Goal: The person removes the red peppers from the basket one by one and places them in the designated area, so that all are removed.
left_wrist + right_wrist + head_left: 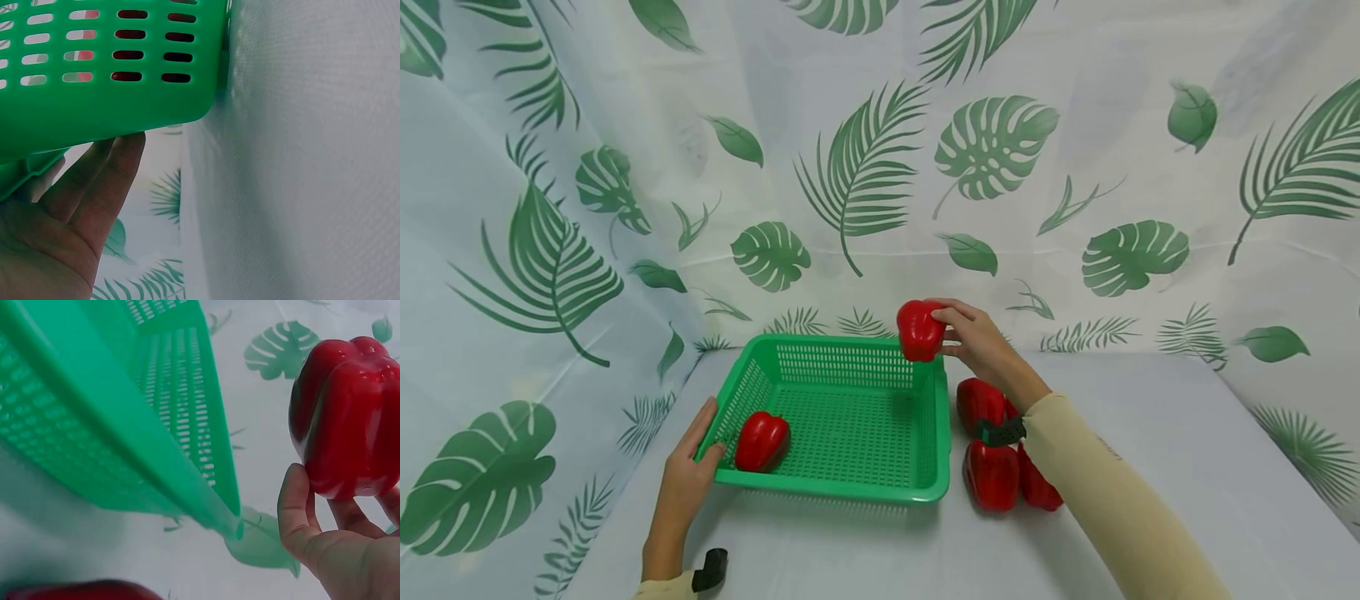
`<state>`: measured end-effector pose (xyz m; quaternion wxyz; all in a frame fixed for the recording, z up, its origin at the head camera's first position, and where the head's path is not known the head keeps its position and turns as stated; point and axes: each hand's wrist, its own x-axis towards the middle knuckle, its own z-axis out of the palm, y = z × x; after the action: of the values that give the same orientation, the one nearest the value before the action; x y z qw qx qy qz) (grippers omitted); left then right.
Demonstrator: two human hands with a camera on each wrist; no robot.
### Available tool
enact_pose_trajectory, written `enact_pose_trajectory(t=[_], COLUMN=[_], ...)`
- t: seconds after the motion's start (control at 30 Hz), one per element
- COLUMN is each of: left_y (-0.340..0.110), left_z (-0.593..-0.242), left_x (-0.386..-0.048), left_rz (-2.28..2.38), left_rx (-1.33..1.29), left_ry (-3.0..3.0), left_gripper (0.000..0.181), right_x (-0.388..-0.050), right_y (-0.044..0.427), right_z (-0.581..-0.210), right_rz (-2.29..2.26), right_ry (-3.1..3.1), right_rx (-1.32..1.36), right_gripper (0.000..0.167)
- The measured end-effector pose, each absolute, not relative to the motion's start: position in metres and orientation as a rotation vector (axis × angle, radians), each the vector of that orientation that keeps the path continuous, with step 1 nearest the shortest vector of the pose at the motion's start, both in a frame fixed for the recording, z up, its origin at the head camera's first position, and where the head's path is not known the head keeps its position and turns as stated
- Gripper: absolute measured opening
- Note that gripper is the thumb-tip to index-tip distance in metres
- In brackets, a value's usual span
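Observation:
My right hand (973, 337) holds a glossy red bell pepper (920, 331) in the air over the back right corner of a green plastic basket (850, 435). In the right wrist view that bell pepper (353, 419) sits in the fingertips, beside and clear of the basket's rim (134, 440). At the basket's left end, my left hand (688, 462) grips the rim, thumb on top and fingers along the outside. The left wrist view has its fingers (115, 181) against the slotted wall. Another red bell pepper (762, 442) lies inside the basket's front left corner.
Several more red bell peppers (992, 477) lie on the white table (1150, 417) right of the basket, partly hidden by the right forearm. A leaf-patterned curtain (880, 183) hangs behind and at both sides.

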<state>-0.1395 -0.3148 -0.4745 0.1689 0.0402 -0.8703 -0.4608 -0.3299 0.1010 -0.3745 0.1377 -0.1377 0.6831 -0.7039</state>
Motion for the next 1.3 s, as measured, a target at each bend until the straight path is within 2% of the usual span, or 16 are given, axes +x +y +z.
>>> enact_pose_trajectory(t=[1.0, 1.13, 1.3], left_y=[-0.315, -0.315, -0.315], left_z=[-0.473, -0.473, -0.474], left_x=[-0.139, -0.139, -0.14], left_rz=[-1.312, -1.319, -1.325], left_rx=[0.157, 0.138, 0.152], left_ry=[-2.509, -2.501, -2.506], left_gripper=[0.062, 0.062, 0.063], right_x=[-0.316, -0.313, -0.31], right_y=[0.173, 0.181, 0.192], right_z=[-0.38, -0.381, -0.385], right_rz=[-2.148, -2.176, -2.183], right_ry=[1.932, 1.917, 1.934], right_rx=[-0.274, -0.286, -0.283], right_gripper=[0.058, 0.054, 0.042])
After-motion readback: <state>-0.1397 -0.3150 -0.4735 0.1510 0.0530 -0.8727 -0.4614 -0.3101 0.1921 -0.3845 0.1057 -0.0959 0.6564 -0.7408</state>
